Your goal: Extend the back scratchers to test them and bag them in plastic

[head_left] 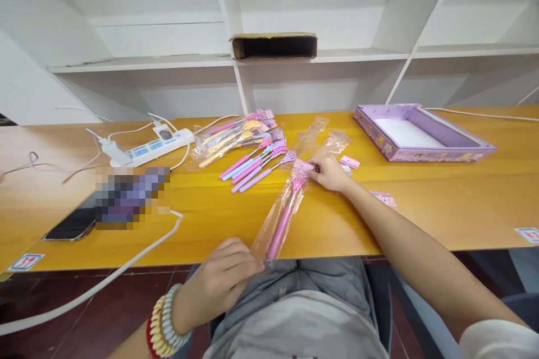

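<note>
A pink back scratcher (283, 225) with a hand-shaped head lies inside a clear plastic bag (269, 227) at the table's front edge. My left hand (229, 272), closed, pinches the bag's lower end. At the upper end my right hand (330, 173) has its fingers closed on a small pink card (302, 168) at the scratcher's head. Several loose back scratchers (252, 171) in pink, blue and purple lie just beyond. Behind them is a pile of bagged back scratchers (236, 136). Clear bags (334, 141) and small printed cards (350, 162) lie past my right hand.
A purple open box (393, 152) stands at the right back. On the left are a white power strip (155, 147) with plugs and cables, and a phone (76, 217) beside a blurred patch. White shelves with a cardboard box (274, 46) rise behind the table.
</note>
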Motion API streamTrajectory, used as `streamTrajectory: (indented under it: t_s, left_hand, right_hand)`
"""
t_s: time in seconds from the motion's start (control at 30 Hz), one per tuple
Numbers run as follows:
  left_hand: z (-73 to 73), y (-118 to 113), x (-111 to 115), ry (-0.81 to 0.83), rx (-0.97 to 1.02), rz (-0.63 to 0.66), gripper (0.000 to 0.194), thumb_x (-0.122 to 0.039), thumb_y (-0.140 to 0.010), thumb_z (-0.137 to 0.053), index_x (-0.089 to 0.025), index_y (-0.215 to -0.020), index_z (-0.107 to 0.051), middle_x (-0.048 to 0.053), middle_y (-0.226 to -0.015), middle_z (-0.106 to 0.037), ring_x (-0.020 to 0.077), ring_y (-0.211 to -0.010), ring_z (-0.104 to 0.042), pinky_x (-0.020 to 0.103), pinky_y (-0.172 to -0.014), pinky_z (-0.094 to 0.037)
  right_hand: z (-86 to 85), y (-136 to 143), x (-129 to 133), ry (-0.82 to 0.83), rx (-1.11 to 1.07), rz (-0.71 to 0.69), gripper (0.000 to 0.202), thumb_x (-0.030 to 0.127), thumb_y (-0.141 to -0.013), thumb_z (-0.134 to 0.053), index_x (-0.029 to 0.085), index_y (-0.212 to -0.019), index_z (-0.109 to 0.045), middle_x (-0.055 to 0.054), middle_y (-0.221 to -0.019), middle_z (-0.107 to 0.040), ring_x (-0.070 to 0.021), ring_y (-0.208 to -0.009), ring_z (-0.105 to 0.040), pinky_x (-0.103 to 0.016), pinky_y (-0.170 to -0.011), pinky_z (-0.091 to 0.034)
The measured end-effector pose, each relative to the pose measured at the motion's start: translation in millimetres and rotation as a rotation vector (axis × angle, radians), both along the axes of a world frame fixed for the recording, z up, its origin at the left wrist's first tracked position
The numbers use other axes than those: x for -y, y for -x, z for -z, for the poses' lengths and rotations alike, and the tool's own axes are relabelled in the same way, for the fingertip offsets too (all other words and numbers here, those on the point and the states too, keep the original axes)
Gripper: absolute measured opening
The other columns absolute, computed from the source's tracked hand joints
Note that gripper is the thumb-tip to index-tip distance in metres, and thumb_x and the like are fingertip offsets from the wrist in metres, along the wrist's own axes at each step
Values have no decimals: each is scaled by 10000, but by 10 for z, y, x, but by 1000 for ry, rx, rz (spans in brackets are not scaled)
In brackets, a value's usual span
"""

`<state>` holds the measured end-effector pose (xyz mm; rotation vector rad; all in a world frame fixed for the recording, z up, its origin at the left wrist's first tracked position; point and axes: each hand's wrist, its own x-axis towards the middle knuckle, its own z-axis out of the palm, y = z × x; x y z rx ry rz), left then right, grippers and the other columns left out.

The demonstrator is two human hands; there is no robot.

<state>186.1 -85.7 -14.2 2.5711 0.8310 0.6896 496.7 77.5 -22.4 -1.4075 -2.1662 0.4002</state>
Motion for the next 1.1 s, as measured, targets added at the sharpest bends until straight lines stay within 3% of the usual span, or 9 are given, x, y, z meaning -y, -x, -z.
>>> streamTrajectory:
  t_s: [0.17,0.33,0.5,0.67,0.77,0.87,0.97,1.1]
  left_hand:
    - [-110,-230,-169,204,-45,-112,155,-259,-880,-520,-274,-926,-667,4,-751,-650,142,-721,-571,302,-708,-466]
    - [-167,-384,-314,352,-83,-124,147,-306,-864,-551,-236,-835,-676,3,-833,-632,116,-774,-576,238,-735,-443]
    - [-247,-463,-454,460,-216,-104,194,-392,-807,-611,-205,-785,-658,-4,-784,-622,128,-745,-573,237,-689,-413]
    - [-282,-568,-493,408,-308,-350,583,-629,-573,-714,-187,-927,-575,6,-828,-617,179,-729,-566,279,-634,-387]
    - [-266,-626,-450,364,-332,-423,726,-710,-540,-673,-198,-1040,-553,46,-948,-613,230,-827,-581,310,-680,-404]
    - [-234,-672,-404,373,-306,-432,708,-737,-552,-640,-221,-1033,-578,53,-982,-601,241,-868,-581,330,-741,-417]
    - [-199,-708,-374,400,-244,-450,627,-728,-545,-653,-213,-898,-611,42,-917,-597,219,-824,-574,323,-734,-422]
    - [-163,-754,-353,387,-180,-448,493,-654,-573,-691,-202,-765,-646,38,-852,-611,204,-809,-571,312,-731,-414]
  right_hand:
    - [-13,-37,-4,2,2,12,244,229,-777,-547,144,-958,-686,-50,-805,-694,-144,-659,-561,-244,-633,-379]
    - [-55,-44,15,2,-25,12,238,275,-802,-549,140,-934,-694,-42,-750,-684,-131,-621,-547,-236,-603,-372]
    - [-37,-44,8,-6,-43,10,233,282,-810,-549,146,-924,-699,-37,-745,-685,-127,-619,-546,-236,-601,-373]
    - [-21,-59,0,-36,-67,44,198,241,-788,-550,145,-879,-698,-38,-757,-685,-136,-633,-553,-245,-606,-384]
    - [-9,-67,-1,-85,-128,76,184,246,-795,-533,138,-815,-681,-44,-727,-672,-144,-624,-555,-259,-601,-394]
    - [37,-68,-16,-83,-272,124,192,304,-805,-543,146,-812,-651,-38,-664,-648,-149,-582,-561,-270,-578,-416]
    - [99,-62,-39,7,-496,125,233,386,-797,-578,160,-850,-599,-14,-587,-616,-150,-517,-573,-274,-538,-447]
    - [129,-52,-44,33,-675,157,339,500,-763,-624,178,-855,-569,-18,-629,-637,-158,-538,-611,-279,-532,-487]
